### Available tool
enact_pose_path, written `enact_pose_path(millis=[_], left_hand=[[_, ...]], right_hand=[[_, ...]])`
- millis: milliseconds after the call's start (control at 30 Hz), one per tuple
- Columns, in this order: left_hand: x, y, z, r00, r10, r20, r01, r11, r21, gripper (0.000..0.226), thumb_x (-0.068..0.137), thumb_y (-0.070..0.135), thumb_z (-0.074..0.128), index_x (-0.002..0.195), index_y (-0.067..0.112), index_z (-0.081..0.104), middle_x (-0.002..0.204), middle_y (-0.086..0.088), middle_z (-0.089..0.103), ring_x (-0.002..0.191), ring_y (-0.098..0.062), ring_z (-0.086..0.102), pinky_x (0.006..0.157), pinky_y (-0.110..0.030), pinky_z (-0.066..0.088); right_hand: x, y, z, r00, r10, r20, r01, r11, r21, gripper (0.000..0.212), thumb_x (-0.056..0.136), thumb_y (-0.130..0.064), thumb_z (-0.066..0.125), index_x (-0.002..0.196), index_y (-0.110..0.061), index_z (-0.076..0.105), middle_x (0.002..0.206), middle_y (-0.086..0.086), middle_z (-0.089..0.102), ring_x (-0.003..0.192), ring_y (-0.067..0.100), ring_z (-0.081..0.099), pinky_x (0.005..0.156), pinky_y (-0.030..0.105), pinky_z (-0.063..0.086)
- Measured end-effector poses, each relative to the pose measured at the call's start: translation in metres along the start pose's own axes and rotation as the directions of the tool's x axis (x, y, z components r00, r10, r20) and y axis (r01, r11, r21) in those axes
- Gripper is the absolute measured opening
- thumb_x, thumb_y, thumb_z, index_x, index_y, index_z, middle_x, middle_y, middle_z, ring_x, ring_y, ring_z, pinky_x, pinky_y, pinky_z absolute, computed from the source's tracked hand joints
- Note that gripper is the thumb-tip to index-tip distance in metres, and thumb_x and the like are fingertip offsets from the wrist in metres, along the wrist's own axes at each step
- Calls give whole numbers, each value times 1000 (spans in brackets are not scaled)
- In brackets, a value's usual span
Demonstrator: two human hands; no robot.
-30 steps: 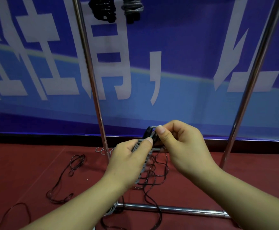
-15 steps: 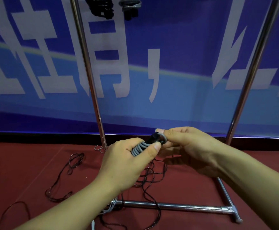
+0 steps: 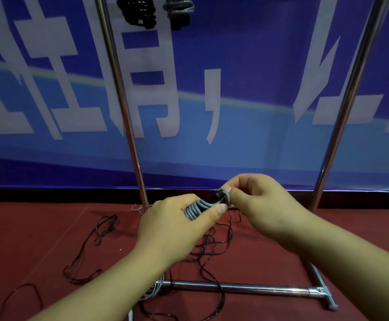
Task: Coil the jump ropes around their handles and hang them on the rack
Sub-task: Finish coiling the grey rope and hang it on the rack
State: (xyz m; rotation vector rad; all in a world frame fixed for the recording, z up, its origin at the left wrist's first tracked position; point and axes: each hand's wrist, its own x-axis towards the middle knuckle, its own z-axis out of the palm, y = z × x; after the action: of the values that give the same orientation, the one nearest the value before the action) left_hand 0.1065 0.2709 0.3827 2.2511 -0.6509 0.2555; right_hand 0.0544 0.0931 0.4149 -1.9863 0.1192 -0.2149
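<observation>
Gripping the coiled handle (image 3: 197,210) in my left hand (image 3: 175,228), my right hand (image 3: 258,205) pinches the limp, springy grey rope (image 3: 227,198) near its end.

Both forearms were bare to the frame's edge, no sleeves in view; the left hand (image 3: 177,228) and right hand (image 3: 263,205) had short, plain fingernails

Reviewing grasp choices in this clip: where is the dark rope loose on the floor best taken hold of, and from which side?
Probably the open loop of the dark rope on the red floor, pinched from above. It lies flat and apart from the tangle under the hands; its handles cannot be made out.
</observation>
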Motion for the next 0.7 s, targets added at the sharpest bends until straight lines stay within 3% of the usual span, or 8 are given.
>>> enact_pose_path(millis=[67,267,333,467,700], left_hand=[[2,0,0,1000,-1,-17,2,1000,15,57,72,87,48,74,32,61,56,14,56,53,-8,51,51,-29,38],[11,-4,8,997,-70,-13,69,995,-73,76,70,93,40,69,18,54,54,5,54,50,-12,50,56,-39,47],[13,-4,8,997,-76,7,77,991,-113,76,71,92,42,67,16,53,56,0,56,51,-13,51,58,-43,49],[18,-2,6,997,-71,34,76,979,-188,81,71,91,45,67,10,50,51,4,47,49,-11,43,55,-44,45],[28,6,13,995,-70,68,88,948,-307,83,71,89,50,70,7,54,54,1,50,51,-17,45,53,-43,41]], right_hand=[[0,-2,3,996,-27,-83,23,998,-60,21,98,-34,57,85,-21,67,84,8,72,70,22,59,73,51,54],[3,-4,6,955,-124,-269,93,988,-126,18,99,-29,56,83,-22,61,72,-9,62,62,0,52,61,19,43],[4,-4,7,943,-151,-296,119,985,-123,19,98,-27,56,81,-23,60,70,-10,61,61,-1,51,57,14,39],[7,-6,6,918,-172,-358,158,985,-68,21,97,-22,60,76,-23,60,60,-14,57,57,-1,48,54,13,38],[16,-7,-2,884,-191,-426,201,979,-23,17,96,-19,60,79,-19,63,72,-9,64,63,2,52,61,19,42]])
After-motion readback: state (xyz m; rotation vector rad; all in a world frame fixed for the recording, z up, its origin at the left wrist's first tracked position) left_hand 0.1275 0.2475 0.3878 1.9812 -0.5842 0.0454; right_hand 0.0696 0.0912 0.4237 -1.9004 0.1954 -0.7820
